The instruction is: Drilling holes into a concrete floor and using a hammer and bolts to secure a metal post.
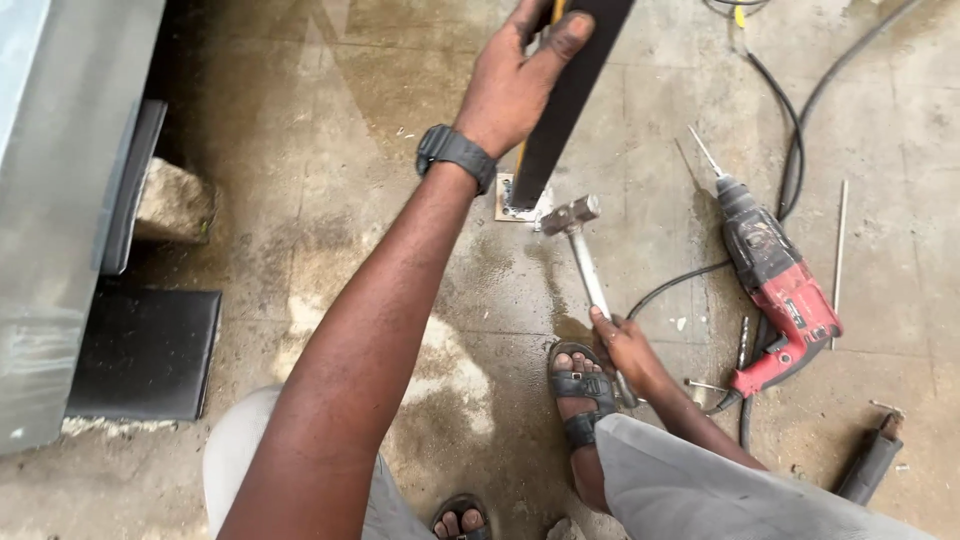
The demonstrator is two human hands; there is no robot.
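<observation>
My left hand [520, 75], with a black watch on its wrist, grips an upright black metal post [562, 110] near the top of the view. The post stands on a small pale base plate [512, 205] on the concrete floor. My right hand [625, 345] is low beside my knee and holds the handle of a metal hammer [580, 245]. The hammer's head rests close to the base plate's right edge, at the foot of the post.
A red and black power drill [775, 285] lies on the floor at right with black cables [800, 150] running back. A thin rod [840, 250] and a dark cylinder [870, 462] lie nearby. A black mat [145, 350], a stone block [175, 200] and a grey metal cabinet [60, 200] stand at left.
</observation>
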